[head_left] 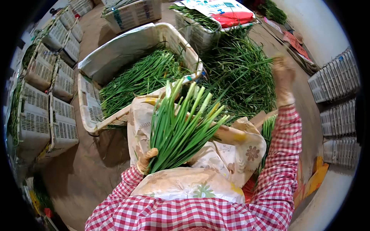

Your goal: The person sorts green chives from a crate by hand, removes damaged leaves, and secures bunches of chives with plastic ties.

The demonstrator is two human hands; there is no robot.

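My left hand (pixel 146 159), in a tan glove, is closed around the leafy lower end of a bunch of garlic chives (pixel 181 131). The pale cut stems point up and away from me, and the bunch lies over the flowered cloth (pixel 252 154) on my lap. Out to the right, my right hand (pixel 284 79) is raised and smeared by motion. Thin green leaves (pixel 262 62) trail leftward from its fingers, above a large heap of loose leaves (pixel 243 77). In front of me a white crate (pixel 86 102) holds more chives (pixel 144 73).
Stacked white crates (pixel 34 111) line the left side. Behind the work crate stand another crate (pixel 135 17) and one topped with a printed sack (pixel 227 11). Nested crates (pixel 339 115) lean by the right wall, near an orange piece (pixel 314 177) on the floor.
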